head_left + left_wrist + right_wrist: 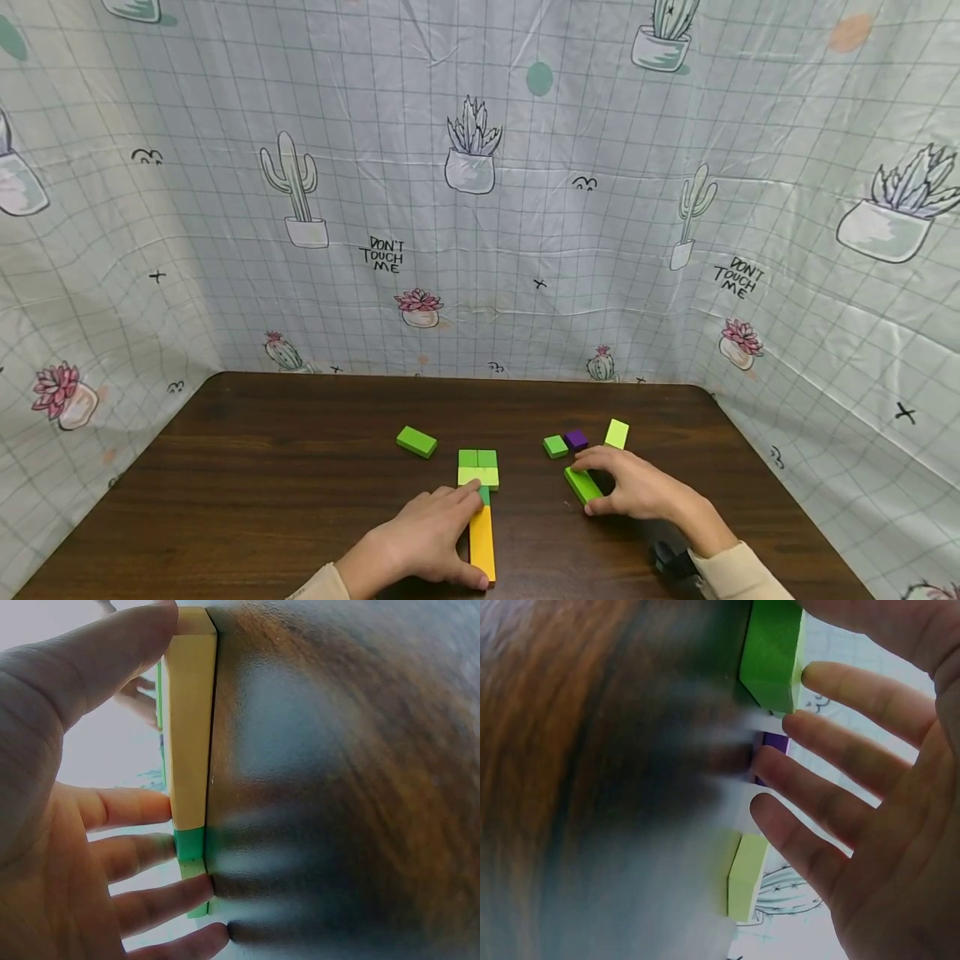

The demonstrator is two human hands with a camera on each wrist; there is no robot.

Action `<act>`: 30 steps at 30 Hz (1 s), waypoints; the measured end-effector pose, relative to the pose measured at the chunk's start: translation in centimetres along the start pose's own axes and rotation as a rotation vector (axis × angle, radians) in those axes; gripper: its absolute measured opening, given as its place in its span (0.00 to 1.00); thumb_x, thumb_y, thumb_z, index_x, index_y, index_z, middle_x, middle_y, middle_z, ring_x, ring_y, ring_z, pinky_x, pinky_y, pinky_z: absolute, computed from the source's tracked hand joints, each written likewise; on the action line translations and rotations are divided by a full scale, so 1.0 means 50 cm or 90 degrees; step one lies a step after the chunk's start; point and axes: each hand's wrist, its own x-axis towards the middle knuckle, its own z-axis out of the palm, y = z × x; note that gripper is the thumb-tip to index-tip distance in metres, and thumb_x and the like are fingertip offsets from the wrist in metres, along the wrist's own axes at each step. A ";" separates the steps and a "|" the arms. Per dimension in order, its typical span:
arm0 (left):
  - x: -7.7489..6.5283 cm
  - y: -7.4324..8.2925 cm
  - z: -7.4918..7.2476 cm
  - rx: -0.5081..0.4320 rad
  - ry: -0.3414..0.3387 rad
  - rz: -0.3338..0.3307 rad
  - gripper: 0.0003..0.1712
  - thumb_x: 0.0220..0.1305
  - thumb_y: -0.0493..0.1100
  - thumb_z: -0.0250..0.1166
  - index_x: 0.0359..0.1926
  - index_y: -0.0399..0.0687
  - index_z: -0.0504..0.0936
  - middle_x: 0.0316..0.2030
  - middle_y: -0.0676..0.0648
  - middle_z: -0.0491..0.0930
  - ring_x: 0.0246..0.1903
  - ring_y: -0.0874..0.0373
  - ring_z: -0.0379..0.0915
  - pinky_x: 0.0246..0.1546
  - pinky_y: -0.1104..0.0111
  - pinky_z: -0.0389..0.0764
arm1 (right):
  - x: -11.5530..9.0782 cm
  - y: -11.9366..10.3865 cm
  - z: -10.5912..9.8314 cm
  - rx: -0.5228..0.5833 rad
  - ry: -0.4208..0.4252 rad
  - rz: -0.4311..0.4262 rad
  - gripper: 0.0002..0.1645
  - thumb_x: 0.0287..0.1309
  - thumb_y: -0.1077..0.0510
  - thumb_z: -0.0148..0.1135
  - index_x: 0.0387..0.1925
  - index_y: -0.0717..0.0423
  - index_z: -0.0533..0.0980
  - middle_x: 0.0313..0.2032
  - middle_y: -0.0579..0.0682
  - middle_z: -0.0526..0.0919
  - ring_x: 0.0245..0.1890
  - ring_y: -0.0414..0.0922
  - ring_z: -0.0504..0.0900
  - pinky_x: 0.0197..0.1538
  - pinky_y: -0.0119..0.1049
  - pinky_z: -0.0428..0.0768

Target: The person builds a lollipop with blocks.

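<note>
A long orange block (482, 546) lies on the table, a small dark green block (484, 496) at its far end. Beyond these sit a light green block (487, 477) and two green squares (477, 458). My left hand (427, 533) rests along this row, thumb at the orange block's near end, fingers fairly straight against the side. To the right, my right hand (637, 487) pinches a green oblong block (583, 486) lengthwise between thumb and fingers. Its other fingers reach past the block towards a purple block (774, 757).
Beyond my right hand are a small green block (556, 447) and a pale lime block (617, 433). Another green block (417, 442) lies left of the row. A patterned curtain (480, 250) surrounds the dark wooden table (262, 483) at the back and sides.
</note>
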 end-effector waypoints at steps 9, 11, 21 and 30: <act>0.002 0.001 -0.002 0.002 -0.006 -0.003 0.41 0.42 0.75 0.68 0.51 0.58 0.72 0.68 0.47 0.63 0.59 0.50 0.66 0.50 0.55 0.73 | 0.005 -0.003 0.000 0.014 -0.017 0.003 0.30 0.48 0.51 0.72 0.54 0.53 0.77 0.58 0.51 0.76 0.58 0.52 0.73 0.57 0.50 0.72; 0.003 0.002 -0.001 0.000 -0.006 -0.002 0.41 0.42 0.75 0.68 0.51 0.58 0.72 0.68 0.47 0.63 0.59 0.50 0.66 0.51 0.55 0.73 | 0.004 -0.004 -0.001 0.013 -0.022 0.004 0.29 0.48 0.54 0.71 0.54 0.55 0.77 0.58 0.52 0.75 0.58 0.53 0.72 0.56 0.51 0.72; 0.003 -0.002 -0.004 -0.006 -0.025 -0.008 0.41 0.43 0.75 0.67 0.52 0.59 0.72 0.69 0.47 0.61 0.60 0.50 0.66 0.52 0.54 0.72 | 0.020 -0.018 0.011 0.010 -0.006 0.009 0.29 0.54 0.45 0.68 0.54 0.55 0.76 0.55 0.50 0.77 0.54 0.50 0.75 0.52 0.49 0.74; 0.003 -0.002 -0.002 -0.016 -0.025 -0.005 0.41 0.43 0.75 0.67 0.52 0.59 0.72 0.69 0.47 0.61 0.60 0.50 0.66 0.52 0.53 0.72 | 0.042 -0.043 0.025 -0.046 0.003 0.050 0.31 0.52 0.38 0.68 0.54 0.50 0.78 0.51 0.45 0.77 0.50 0.46 0.77 0.49 0.47 0.76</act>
